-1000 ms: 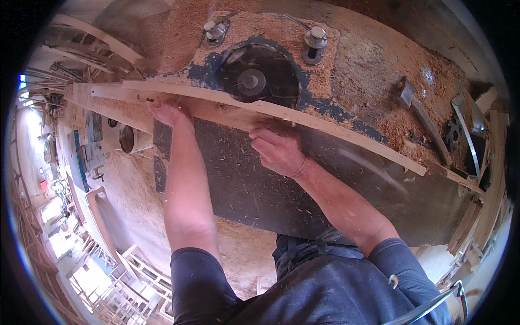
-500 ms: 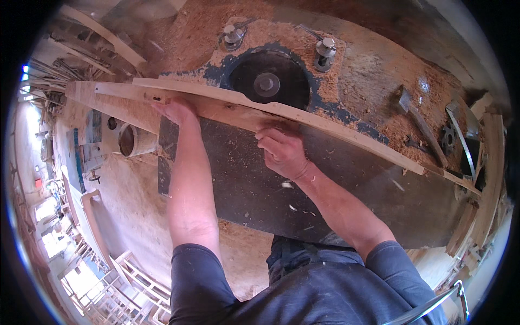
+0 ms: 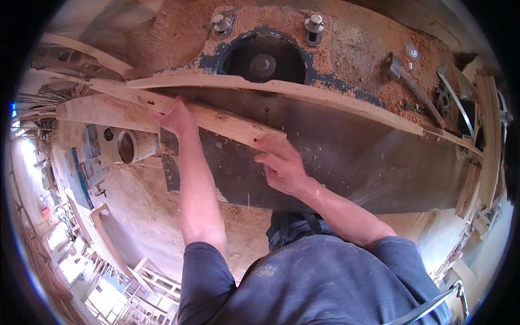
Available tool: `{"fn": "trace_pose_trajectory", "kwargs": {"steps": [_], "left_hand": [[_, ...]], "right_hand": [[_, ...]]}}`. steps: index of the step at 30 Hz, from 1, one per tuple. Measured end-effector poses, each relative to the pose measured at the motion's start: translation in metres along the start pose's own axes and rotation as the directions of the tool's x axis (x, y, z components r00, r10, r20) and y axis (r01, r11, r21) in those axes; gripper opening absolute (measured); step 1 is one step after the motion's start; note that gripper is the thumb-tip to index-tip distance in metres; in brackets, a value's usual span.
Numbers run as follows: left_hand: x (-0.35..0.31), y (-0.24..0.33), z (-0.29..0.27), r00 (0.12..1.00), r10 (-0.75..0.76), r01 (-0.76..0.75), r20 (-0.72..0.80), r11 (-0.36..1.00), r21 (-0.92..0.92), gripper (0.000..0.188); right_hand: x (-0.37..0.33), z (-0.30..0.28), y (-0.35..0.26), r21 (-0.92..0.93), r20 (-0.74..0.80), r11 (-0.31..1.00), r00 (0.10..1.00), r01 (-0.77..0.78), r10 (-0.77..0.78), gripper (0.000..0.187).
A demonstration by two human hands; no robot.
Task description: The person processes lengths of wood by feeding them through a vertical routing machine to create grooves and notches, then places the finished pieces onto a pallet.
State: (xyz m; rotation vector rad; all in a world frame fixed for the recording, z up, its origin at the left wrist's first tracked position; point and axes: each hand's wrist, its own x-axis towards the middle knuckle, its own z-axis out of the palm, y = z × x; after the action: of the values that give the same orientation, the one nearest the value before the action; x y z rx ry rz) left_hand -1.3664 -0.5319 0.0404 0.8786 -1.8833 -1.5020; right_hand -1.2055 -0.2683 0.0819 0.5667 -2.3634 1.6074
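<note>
A long, pale wooden board (image 3: 230, 122) with knots and small dark holes lies slanted over the dark metal machine table (image 3: 346, 168). My left hand (image 3: 176, 117) grips it around its middle, thumb and fingers at its near edge. At the board's right end, my right hand (image 3: 284, 165) is closed on the near edge, its fingertips partly blurred and hidden. Behind the board runs a long wooden fence (image 3: 336, 99) with a shallow notch, and the two touch or overlap only toward the left. Beyond the fence, a round spindle (image 3: 262, 65) sits in a dark circular opening.
Two metal clamp bolts (image 3: 314, 28) stand behind the opening amid sawdust. A hammer (image 3: 414, 89) lies at the back right, near wooden planks (image 3: 486, 135). Left of the table is a round duct opening (image 3: 127, 147). Stacked wooden frames (image 3: 157, 281) stand at the lower left.
The board's right end has swung away from the fence toward me, leaving a wedge of bare table between them. My right hand has come nearer with it; the whole view has shifted slightly.
</note>
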Motion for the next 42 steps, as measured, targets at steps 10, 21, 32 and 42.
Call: {"fn": "trace_pose_trajectory", "kwargs": {"steps": [10,21,32,42], "left_hand": [[-0.050,0.025,-0.042,0.981,-0.192,0.175,-0.028,0.939,-0.296,0.106],[-0.031,0.012,-0.083,0.857,-0.450,0.514,0.252,0.708,-0.484,0.051],[-0.069,0.048,-0.059,0.930,-0.354,0.365,0.101,0.850,-0.380,0.069],[-0.057,0.019,-0.009,0.997,-0.073,0.060,0.028,0.945,0.321,0.103]], "right_hand": [[-0.038,-0.027,-0.042,0.335,0.103,0.556,0.616,-0.761,0.781,0.076],[-0.060,-0.036,-0.080,0.004,-0.042,0.827,0.826,-0.562,0.562,0.061],[-0.072,-0.045,-0.056,0.422,-0.084,0.680,0.721,-0.599,0.687,0.050],[-0.039,-0.085,-0.006,-0.228,-0.221,0.828,0.855,-0.513,0.469,0.039]]}}
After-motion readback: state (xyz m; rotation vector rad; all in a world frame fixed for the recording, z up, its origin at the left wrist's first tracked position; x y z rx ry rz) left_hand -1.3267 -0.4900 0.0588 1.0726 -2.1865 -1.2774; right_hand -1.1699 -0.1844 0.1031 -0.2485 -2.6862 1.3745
